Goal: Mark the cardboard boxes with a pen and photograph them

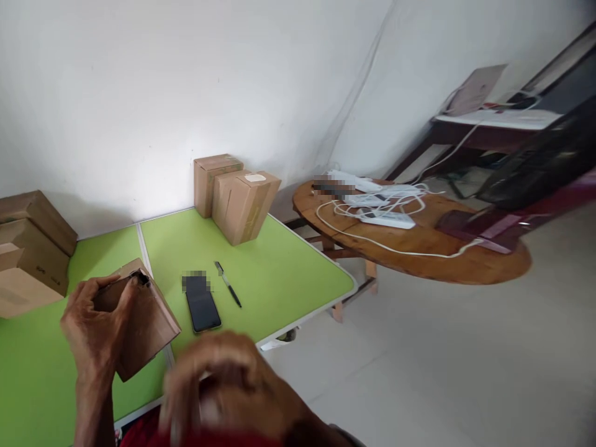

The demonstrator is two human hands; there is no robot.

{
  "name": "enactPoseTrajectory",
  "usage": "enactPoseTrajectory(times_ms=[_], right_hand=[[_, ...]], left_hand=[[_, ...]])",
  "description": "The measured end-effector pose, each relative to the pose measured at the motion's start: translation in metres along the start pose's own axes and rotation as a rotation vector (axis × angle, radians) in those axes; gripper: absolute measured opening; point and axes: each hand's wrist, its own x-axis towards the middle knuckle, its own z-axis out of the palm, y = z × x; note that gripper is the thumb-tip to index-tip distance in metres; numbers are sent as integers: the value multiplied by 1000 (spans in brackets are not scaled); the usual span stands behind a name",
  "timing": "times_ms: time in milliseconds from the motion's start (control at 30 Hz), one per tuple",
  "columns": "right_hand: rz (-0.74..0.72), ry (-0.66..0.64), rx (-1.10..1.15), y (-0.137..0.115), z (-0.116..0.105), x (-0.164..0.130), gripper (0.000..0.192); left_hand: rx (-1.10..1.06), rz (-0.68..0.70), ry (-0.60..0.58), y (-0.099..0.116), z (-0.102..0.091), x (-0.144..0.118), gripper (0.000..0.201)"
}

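My left hand (95,326) grips a small brown cardboard box (149,326), fingers behind it and thumb on its face. A dark torn hole shows in the box near the thumb tip. The box is tilted over the front part of the green table (298,273). Close to the camera, my right hand (237,379) is smeared by motion, its fingers bent and apart from the box. Whether it holds anything cannot be made out. A black phone (202,310) and a pen (229,285) lie on the table beyond the hands.
Two cardboard boxes (244,205) stand at the table's back edge by the wall. Several more boxes (35,248) are at the left. To the right, a brown oval table (419,261) bears white power strips (388,218), tangled cables and a dark monitor (544,136).
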Motion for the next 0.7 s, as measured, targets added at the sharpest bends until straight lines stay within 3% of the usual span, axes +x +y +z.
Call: enactPoseTrajectory(times_ms=[67,100,167,233,300,467,533,633,700], right_hand=[[47,166,-164,19,-22,14,49],[121,318,-356,31,-35,22,38],[428,488,-730,56,-57,35,22],[657,533,-887,78,-72,44,17],[752,523,-893,93,-78,49,15],[805,508,-796,109,-82,57,4],[776,518,-723,107,-87,58,13],[660,515,-563,93,-89,59,29],[473,495,-240,77,-80,62,36]], left_hand=[[-1,19,-7,-4,0,0,36],[2,31,-8,-7,0,0,36],[8,62,-20,-12,-1,2,36],[9,93,-33,-17,-2,3,36],[4,113,-46,-20,-2,5,36],[-3,158,-54,-20,-4,4,32],[11,160,-55,-19,-4,3,32],[26,174,-49,-20,-3,3,32],[34,191,-42,-22,-3,3,32]])
